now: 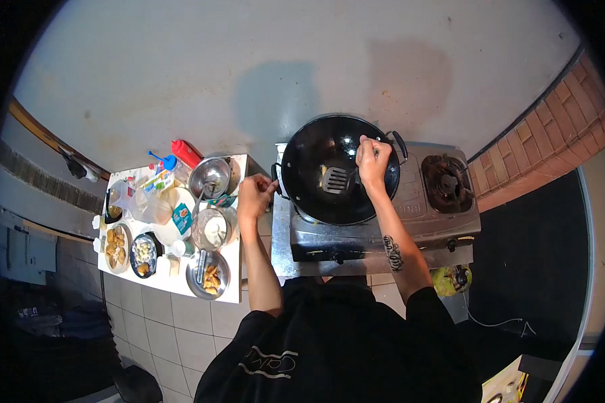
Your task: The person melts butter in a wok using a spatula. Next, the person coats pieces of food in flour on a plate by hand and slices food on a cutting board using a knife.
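Observation:
A large black wok point(316, 195) rests on the left side of a metal gas stove point(410, 188). My right hand point(374, 160) is closed round the handle of a slotted spatula point(335, 181), whose head lies inside the wok near a small yellowish bit of food. At the wok's left side handle point(275, 176), my left hand point(257, 195) has its fingertips pinched on the handle.
On the left, a white table point(234, 269) holds a red bottle point(186, 154), a metal bowl point(210, 178), a bowl with white contents point(214, 229), plates of food and a metal plate point(225, 285) with tongs. An unused burner point(446, 183) is at the stove's right.

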Motion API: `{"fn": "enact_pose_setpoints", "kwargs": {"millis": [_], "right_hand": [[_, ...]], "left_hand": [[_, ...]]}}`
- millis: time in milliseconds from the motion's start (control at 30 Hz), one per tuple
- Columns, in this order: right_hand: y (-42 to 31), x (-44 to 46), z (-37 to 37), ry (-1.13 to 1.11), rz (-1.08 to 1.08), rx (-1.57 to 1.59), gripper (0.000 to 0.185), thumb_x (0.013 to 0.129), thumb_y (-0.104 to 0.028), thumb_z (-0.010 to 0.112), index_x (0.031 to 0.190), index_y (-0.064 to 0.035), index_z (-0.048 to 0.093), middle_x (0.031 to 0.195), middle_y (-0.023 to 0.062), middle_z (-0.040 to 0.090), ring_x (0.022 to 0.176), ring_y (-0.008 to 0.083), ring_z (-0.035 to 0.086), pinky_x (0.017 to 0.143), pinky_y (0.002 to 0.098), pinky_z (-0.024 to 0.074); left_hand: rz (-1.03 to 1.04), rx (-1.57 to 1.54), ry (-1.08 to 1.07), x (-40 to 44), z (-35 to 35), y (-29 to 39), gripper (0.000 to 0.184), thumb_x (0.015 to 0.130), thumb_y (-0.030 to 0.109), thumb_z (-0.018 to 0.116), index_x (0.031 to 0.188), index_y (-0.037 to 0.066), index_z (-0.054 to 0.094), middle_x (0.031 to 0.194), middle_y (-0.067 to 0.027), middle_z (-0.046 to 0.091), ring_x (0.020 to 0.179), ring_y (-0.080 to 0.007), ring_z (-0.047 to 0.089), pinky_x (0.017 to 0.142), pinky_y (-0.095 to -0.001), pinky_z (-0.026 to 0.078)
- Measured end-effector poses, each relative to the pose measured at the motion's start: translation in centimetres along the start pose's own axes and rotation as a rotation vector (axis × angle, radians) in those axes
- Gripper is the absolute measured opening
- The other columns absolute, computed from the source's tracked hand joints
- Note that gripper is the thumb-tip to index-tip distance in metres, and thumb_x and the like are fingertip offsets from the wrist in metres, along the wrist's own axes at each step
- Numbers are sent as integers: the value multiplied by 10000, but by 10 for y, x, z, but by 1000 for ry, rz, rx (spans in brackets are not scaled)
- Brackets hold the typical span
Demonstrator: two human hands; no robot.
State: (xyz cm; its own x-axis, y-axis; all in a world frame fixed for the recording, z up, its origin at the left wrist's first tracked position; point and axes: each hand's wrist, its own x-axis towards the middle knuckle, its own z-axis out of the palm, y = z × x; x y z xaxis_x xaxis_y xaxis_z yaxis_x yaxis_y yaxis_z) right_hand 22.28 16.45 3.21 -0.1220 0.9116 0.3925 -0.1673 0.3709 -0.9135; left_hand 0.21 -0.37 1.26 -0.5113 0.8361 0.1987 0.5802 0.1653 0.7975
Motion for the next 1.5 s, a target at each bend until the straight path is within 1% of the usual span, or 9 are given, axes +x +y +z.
{"fn": "enact_pose_setpoints", "kwargs": {"millis": [200, 300, 367, 700, 1033, 1133, 1267, 1333, 1500], "right_hand": [[0, 7, 2, -27, 29, -31, 407, 865, -107, 535, 487, 17, 447, 439, -10, 414, 445, 69, 379, 450, 301, 264], [2, 12, 2, -55, 10, 6, 471, 903, -62, 492, 457, -85, 341, 413, -22, 338, 336, 61, 276, 346, 262, 183], [8, 17, -2, -53, 203, -40, 361, 840, -127, 585, 523, 34, 525, 465, 25, 478, 453, 90, 416, 475, 301, 335], [10, 24, 7, -108, 107, -277, 315, 810, -154, 610, 647, 111, 569, 501, 146, 504, 532, 182, 516, 597, 374, 422], [-1, 24, -19, -31, 82, -268, 355, 819, -146, 588, 557, 82, 517, 452, 80, 447, 487, 132, 478, 534, 350, 384], [-4, 23, -28, -10, 136, -77, 429, 865, -123, 547, 460, -24, 448, 429, -14, 408, 367, 78, 348, 393, 295, 244], [-14, 13, -33, -35, 251, 70, 437, 873, -123, 544, 461, -25, 436, 425, -9, 409, 367, 79, 352, 387, 289, 230], [-11, 13, -34, -11, 158, 30, 462, 919, -113, 489, 498, -126, 299, 421, -37, 274, 324, 65, 223, 338, 261, 140], [-7, 12, -36, 37, 177, 5, 438, 874, -120, 541, 467, -29, 409, 429, -14, 394, 378, 71, 353, 393, 282, 232]], "left_hand": [[-53, -56, -15, 0, 3, -6, 209, 753, 162, 761, 731, -10, 645, 559, -65, 566, 511, -129, 512, 499, -301, 398], [-26, -25, -1, 0, 4, -7, 209, 754, 166, 759, 731, -7, 645, 560, -67, 566, 512, -136, 515, 502, -301, 398], [-19, -2, -7, 1, 3, -6, 204, 754, 164, 756, 733, -7, 647, 560, -68, 566, 511, -140, 516, 502, -300, 398], [-44, -6, -36, 2, 3, -11, 210, 747, 161, 762, 739, -10, 640, 565, -68, 567, 511, -149, 517, 506, -307, 403], [-64, -43, -36, 2, -1, -2, 210, 749, 154, 767, 726, -6, 633, 561, -48, 553, 510, -115, 499, 495, -288, 392], [-48, -34, -38, 2, 0, -2, 204, 751, 148, 763, 728, -8, 634, 559, -52, 556, 501, -123, 503, 490, -290, 393], [-42, -13, -34, 2, 0, -1, 197, 752, 144, 760, 740, -11, 640, 563, -62, 564, 499, -136, 514, 491, -295, 401], [-55, -12, -34, 1, 1, -2, 197, 752, 144, 760, 746, -14, 642, 565, -66, 567, 502, -139, 518, 493, -297, 405], [-11, -7, 12, -1, 4, -5, 200, 758, 149, 754, 771, -19, 646, 571, -71, 569, 509, -143, 525, 502, -299, 412]]}}
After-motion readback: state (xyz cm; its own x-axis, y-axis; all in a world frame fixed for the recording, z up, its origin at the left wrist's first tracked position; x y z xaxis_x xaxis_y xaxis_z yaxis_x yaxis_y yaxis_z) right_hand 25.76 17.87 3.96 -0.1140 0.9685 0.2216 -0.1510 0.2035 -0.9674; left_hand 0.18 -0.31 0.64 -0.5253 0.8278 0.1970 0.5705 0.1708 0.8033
